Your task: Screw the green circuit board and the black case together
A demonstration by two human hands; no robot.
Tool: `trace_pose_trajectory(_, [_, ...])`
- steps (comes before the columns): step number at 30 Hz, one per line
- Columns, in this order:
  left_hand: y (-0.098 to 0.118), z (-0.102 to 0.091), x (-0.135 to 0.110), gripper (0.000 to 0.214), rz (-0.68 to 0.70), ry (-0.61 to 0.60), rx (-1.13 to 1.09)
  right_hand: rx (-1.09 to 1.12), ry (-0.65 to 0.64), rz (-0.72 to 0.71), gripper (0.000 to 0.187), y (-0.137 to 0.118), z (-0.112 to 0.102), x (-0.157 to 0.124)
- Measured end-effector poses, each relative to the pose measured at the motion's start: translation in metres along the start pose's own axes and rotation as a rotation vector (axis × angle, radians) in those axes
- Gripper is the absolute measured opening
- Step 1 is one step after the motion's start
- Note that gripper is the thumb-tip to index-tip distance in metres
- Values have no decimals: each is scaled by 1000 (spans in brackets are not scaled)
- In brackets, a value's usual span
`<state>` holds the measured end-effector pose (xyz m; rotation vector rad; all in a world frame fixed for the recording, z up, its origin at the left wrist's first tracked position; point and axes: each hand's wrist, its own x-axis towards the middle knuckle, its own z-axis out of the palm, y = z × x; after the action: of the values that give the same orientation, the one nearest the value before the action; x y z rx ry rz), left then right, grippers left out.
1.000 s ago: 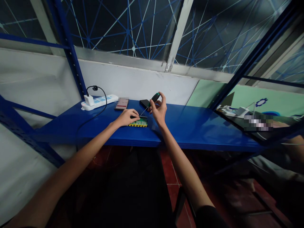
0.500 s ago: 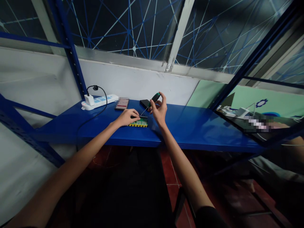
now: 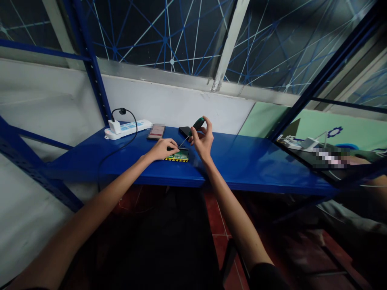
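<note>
A small green circuit board (image 3: 178,156) with a yellow front edge lies on the blue shelf (image 3: 242,161). My left hand (image 3: 161,148) rests on the board's left part, fingers curled and pressing a small dark piece against it. My right hand (image 3: 202,141) is closed round a screwdriver (image 3: 193,129) with a green and black handle. The screwdriver slants down to the left, its thin tip at the board beside my left fingertips. What the tip touches is too small to make out.
A white power strip (image 3: 127,129) with a charger and a black cable sits at the back left. A phone (image 3: 156,131) and a dark flat box (image 3: 184,131) lie behind the board. Blue rack posts (image 3: 90,68) stand left and right. Another bench with white items (image 3: 302,143) is at right.
Both hands and the screwdriver stay in place on the board. The view has shifted a few pixels.
</note>
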<state>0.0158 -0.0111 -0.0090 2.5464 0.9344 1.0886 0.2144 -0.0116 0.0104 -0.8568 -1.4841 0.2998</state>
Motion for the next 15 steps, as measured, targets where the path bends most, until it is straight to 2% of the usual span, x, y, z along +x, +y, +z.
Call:
trace_pose_trajectory(8, [-1,0,1,19,-3,5,-3,-81,-8,-70,67,-4,1,-3])
trace_pose_trajectory(15, [-2,0,1,20,2,-8,2,-42,-2,-13,67,-7,1,-4])
